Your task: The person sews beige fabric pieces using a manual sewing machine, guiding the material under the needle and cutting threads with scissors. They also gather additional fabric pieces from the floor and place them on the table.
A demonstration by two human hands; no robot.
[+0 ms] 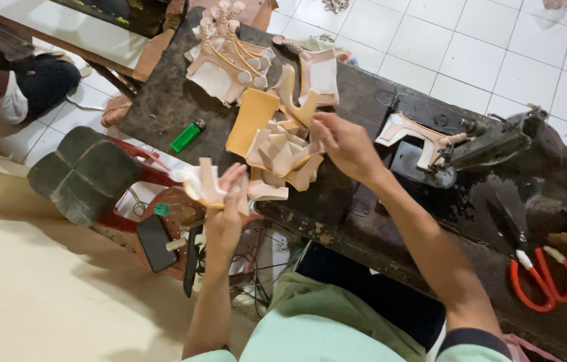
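My left hand (225,213) grips a beige cut leather piece (207,181) just off the near edge of the dark worktable (162,107). My right hand (345,143) reaches over the table and pinches another beige leather piece (295,100) at the top of a loose pile of cut pieces (280,161). A flat tan sheet (251,121) leans against that pile. More stitched strap pieces (226,57) lie stacked at the far side of the table.
A black sewing machine (498,144) holds a beige piece (409,131) under its foot. Red-handled scissors (538,275) lie at the right. A green lighter (187,136) rests on the table. A red stool with a phone (156,241) stands beside me. Another person (15,80) sits at top left.
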